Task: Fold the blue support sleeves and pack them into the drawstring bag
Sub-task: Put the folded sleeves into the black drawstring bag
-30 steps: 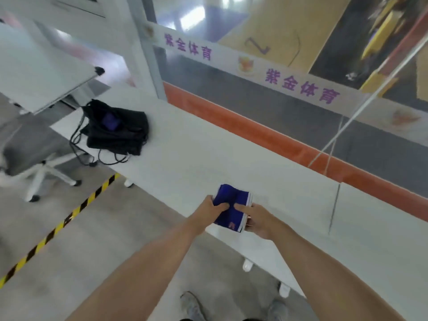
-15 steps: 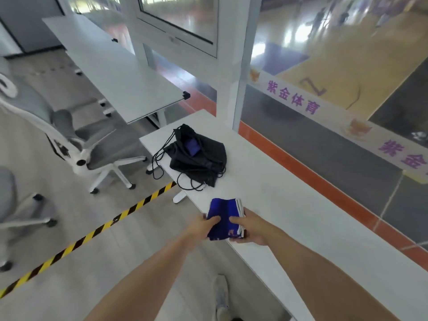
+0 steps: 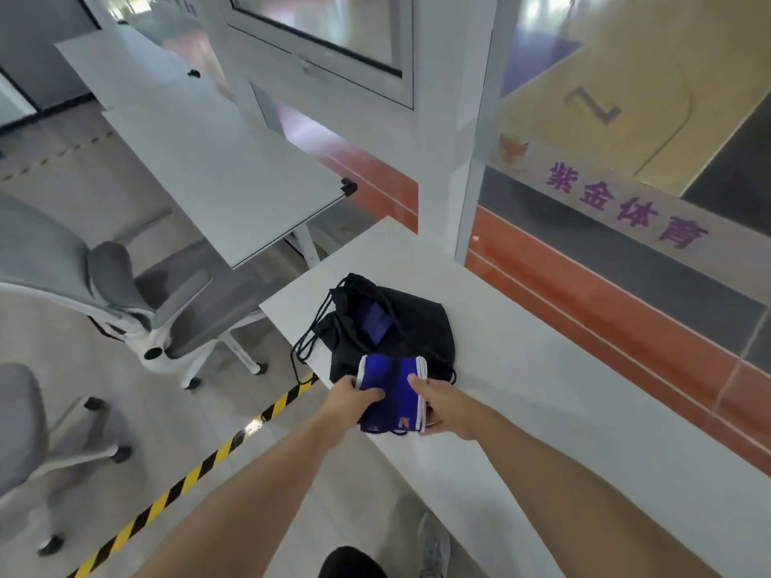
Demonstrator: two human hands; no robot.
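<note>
While both hands pinch the folded blue sleeves, thumbs lie on top.

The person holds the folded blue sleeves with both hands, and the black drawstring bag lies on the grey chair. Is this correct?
Not fully. In the head view the black drawstring bag lies on the white table, not on the grey chair. The left hand and right hand do hold the folded blue sleeves.
</note>
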